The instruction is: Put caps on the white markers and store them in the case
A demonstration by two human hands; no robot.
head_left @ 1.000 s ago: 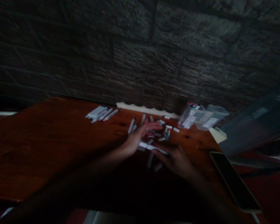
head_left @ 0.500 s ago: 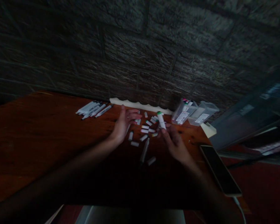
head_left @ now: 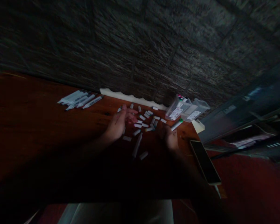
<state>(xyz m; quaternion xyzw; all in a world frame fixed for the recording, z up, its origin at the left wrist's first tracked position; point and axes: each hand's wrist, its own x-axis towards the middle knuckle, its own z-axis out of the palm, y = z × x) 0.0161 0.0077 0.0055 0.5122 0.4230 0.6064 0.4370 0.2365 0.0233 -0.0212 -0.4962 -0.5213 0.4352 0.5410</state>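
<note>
Dim head feed, but I can read both hands. Right hand [head_left: 170, 137] wrapped round green-ended marker [head_left: 176, 125], green end pointing toward clear boxes [head_left: 176, 113]. Left hand [head_left: 116, 126] apart from right, thumb and fingers parted, near white caps [head_left: 142, 117] scattered on wooden table [head_left: 37, 121]; can't tell if fingertips touch any. Loose marker [head_left: 137, 144] lies between hands. Marker pile [head_left: 77, 100] sits far left, phone [head_left: 204, 163] far right.

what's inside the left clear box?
Pink and green ends, likely markers, show near the top of the left clear box. Its white label hides whatever is behind it.
</note>
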